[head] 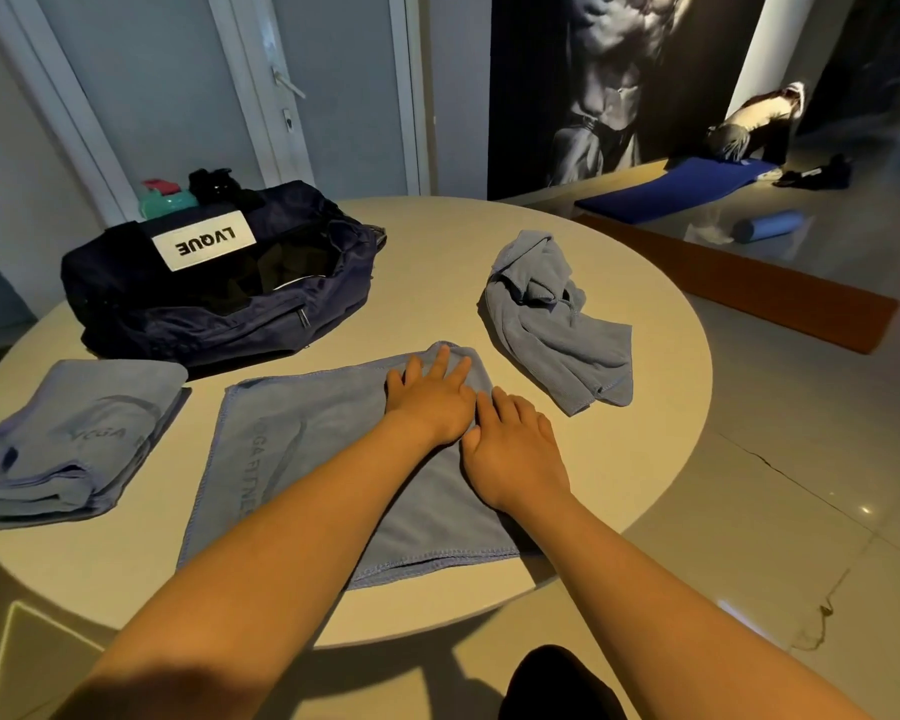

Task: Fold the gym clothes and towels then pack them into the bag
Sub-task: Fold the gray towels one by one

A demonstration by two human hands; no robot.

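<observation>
Smoothing looks like the step in hand: my left hand point(430, 402) and right hand point(510, 449) lie flat, fingers straight, gripping nothing, on the spread towel point(307, 449) on the surface point(645, 418). Next I'd fold it across, leaving the crumpled towel point(552, 319) and the open bag point(214, 304) for later.

We see a round beige table point(427, 241) on a glossy tiled floor point(801, 485). At its far left side stands a teal bottle with a red cap point(170, 202). Beyond, a blue mat point(666, 192) and a blue cylindrical foam roller point(770, 226) lie near a black-and-white torso poster point(619, 85).
</observation>
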